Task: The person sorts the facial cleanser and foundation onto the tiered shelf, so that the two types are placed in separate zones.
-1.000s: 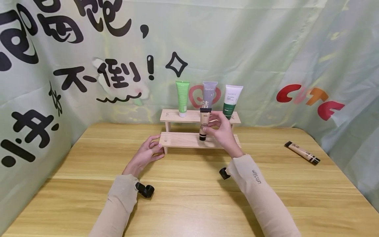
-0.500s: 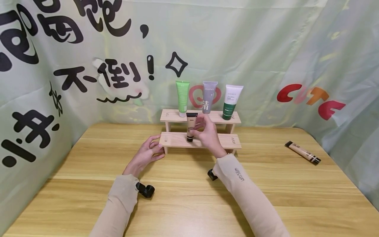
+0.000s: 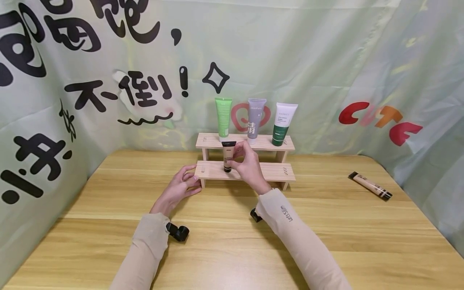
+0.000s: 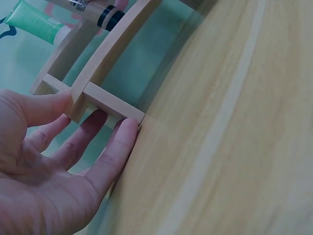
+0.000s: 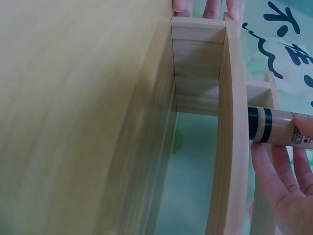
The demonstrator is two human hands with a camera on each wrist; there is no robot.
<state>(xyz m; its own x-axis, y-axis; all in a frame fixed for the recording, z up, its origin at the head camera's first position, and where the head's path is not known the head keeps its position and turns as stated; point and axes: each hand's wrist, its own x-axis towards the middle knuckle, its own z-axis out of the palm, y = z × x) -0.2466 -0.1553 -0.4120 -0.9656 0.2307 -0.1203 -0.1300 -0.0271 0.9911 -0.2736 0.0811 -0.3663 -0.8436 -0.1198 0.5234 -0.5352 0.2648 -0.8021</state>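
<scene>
A small beige cosmetic tube (image 3: 228, 155) with black ends stands upright on the lower board of a two-tier wooden shelf (image 3: 275, 171). My right hand (image 3: 250, 165) pinches it from the right between thumb and fingers. In the right wrist view the tube's black cap (image 5: 253, 125) meets the board. My left hand (image 3: 177, 185) holds the shelf's left end; the left wrist view shows the thumb (image 4: 49, 108) at the board's edge and fingertips (image 4: 128, 128) against the leg. Behind, the upper board carries a green tube (image 3: 223, 119), a purple tube (image 3: 256, 121) and a white-and-green tube (image 3: 284, 125).
Another beige tube (image 3: 369, 186) with black ends lies on its side on the wooden table (image 3: 217, 249), far to the right. A printed cloth (image 3: 308, 52) hangs behind and along both sides of the table.
My right hand has carried the small beige tube leftward and slightly down along the lower board. The left hand has stayed at the shelf's end.
</scene>
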